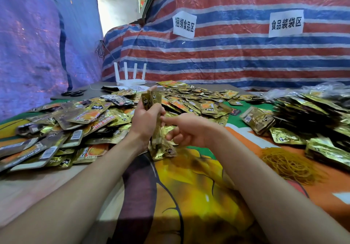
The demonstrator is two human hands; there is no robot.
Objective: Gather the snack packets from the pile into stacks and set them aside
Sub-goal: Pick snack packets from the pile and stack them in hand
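Left hand [146, 119] grip holds one packet stack [161, 147] upright, long axis vertical. Right hand [187, 130] grip slack, empty; count within stack unreadable.

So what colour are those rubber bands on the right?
Yellow; the rubber bands lie in a tangled heap, seen best in the head view.

Striped tarpaulin wall [227, 54] behind cloth-covered table [189, 187].

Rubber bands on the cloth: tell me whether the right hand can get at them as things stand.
Probably yes. The right hand seems to hold nothing, and the rubber bands lie uncovered on the cloth just outside the right forearm. The left hand alone grips the packet stack.
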